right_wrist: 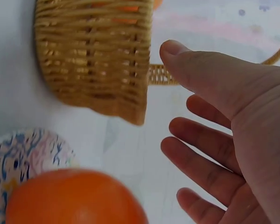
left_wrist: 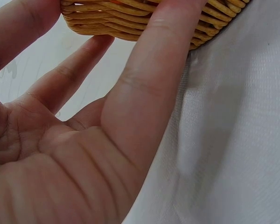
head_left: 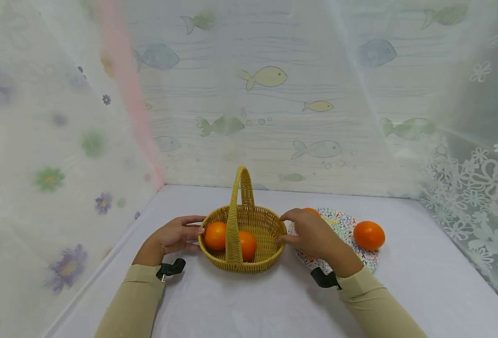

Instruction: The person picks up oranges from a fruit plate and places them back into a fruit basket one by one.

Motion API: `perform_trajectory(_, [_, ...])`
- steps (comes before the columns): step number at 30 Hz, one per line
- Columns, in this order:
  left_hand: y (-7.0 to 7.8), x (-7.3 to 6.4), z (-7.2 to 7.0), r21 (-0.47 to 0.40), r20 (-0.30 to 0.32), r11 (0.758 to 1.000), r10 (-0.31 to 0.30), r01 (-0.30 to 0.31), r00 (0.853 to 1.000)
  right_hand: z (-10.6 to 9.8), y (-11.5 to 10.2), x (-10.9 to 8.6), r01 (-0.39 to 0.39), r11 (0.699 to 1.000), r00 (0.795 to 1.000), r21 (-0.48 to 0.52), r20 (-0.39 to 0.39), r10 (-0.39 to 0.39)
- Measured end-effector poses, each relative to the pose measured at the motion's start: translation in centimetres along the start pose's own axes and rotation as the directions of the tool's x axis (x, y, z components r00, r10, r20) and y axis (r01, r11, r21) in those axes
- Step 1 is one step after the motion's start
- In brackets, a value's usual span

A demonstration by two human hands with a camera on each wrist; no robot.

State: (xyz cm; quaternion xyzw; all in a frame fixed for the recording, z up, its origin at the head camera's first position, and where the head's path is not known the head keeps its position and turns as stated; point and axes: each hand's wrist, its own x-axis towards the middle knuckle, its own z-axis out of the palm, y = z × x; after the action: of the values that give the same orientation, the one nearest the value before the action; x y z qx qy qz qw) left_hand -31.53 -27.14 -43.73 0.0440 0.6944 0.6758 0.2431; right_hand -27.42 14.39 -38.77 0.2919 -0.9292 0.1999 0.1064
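Golden wicker ribs the oval basket (head_left: 270, 244), touched by the left hand's (head_left: 173, 237) straight fingers (head_left: 191, 219); the right hand's (head_left: 315, 234) spread.

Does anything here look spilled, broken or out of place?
Nothing looks spilled or broken: the wicker basket stands upright. One small oddity: the rightmost orange fruit sits close to the rim of the patterned plate, in the head view, so it looks a little off-centre.

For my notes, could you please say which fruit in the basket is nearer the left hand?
The fruit left of the handle, by the left hand; the other fruit is right of the handle.
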Motion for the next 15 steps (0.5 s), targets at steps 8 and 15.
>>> perform_trajectory(8, [0.1,-0.1,0.2,-0.001,-0.027,1.000,-0.017,0.017,0.999,-0.7,1.4,-1.1,-0.025,1.000,0.999,-0.002,-0.022,0.024])
perform_trajectory(15, [-0.1,0.1,0.1,0.002,-0.029,1.000,-0.021,0.022,0.999,-1.5,3.2,-2.4,-0.064,0.998,0.998,0.004,-0.026,0.064])
